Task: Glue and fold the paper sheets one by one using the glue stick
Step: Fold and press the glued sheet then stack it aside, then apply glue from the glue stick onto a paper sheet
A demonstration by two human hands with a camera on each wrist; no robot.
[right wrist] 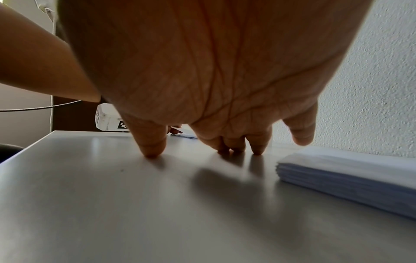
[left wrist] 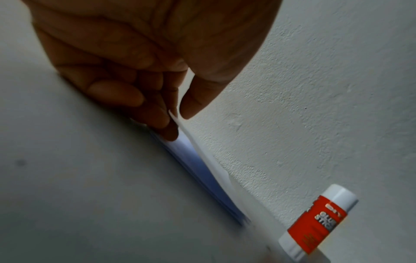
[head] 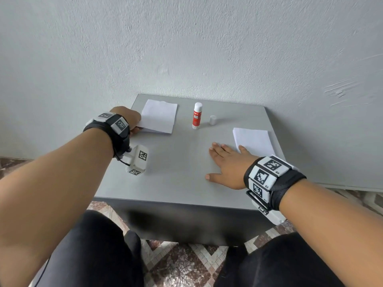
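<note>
Here, head view: a grey table (head: 178, 162) fills the middle of the frame, with a textured grey wall (head: 186, 48) above it.
Left hand (head: 128, 119): at the left edge of the table, centre-left of the frame, its fingers on the near-left corner of the stack of unfolded paper sheets (head: 159, 118).
Glue stick (head: 196, 116): upright, red label, uncapped, just right of that stack in the upper middle.
Cap (head: 212, 120): small and white, standing just right of the glue stick.
Right hand (head: 226, 164): centre-right, flat on the bare table with fingers spread and straight, holding nothing.
Pile of folded sheets (head: 252, 141): right of centre, just beside the right hand's little finger.

Left wrist view, left hand (left wrist: 144, 58): thumb and fingertips (left wrist: 157, 117) pinch the corner of the top sheet (left wrist: 200, 154), lifted off the stack of unfolded paper sheets (left wrist: 198, 179) at mid-frame.
Glue stick (left wrist: 319, 222): lower right corner.

Right wrist view, right hand (right wrist: 202, 71): palm fills the top; fingertips (right wrist: 153, 151) touch the table (right wrist: 135, 204), nothing grasped.
Pile of folded sheets (right wrist: 351, 174): right edge, lying flat on the table.
</note>
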